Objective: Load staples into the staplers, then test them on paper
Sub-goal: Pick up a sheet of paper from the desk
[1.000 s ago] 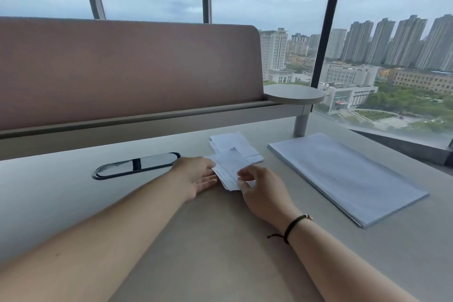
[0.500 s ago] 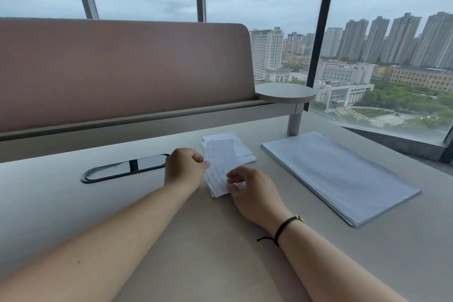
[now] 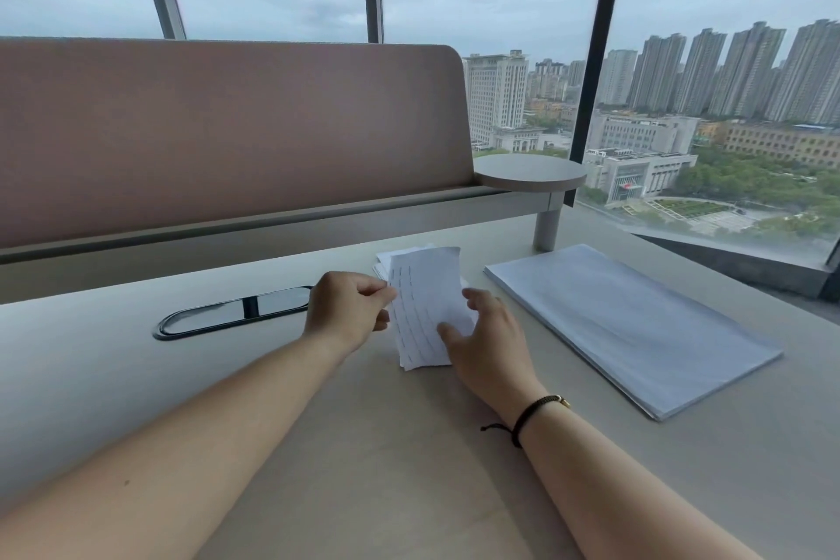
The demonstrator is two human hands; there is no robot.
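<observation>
Left hand (image 3: pixel 350 309) curled, pinching the left edge of a small slip of paper (image 3: pixel 425 300) between thumb and fingertips. Right hand (image 3: pixel 488 332) with fingers loosely spread, thumb and fingers laid against the slip's right and lower edge; whether gripping or only steadying, hard to tell. Slip tilted up off the tabletop (image 3: pixel 363 446), rows of short dark marks down its face. Just behind the slip, flat on the tabletop, a few more small white slips (image 3: pixel 391 255). Right of the slip, well apart from it, a flat stack of white sheets (image 3: pixel 627 323). Left of the slip, past the left hand, an oval black slot (image 3: pixel 236 311) set into the tabletop. Beyond the slip, a brown divider panel (image 3: pixel 227 136). Black cord bracelet (image 3: pixel 529 416) on the right wrist.
</observation>
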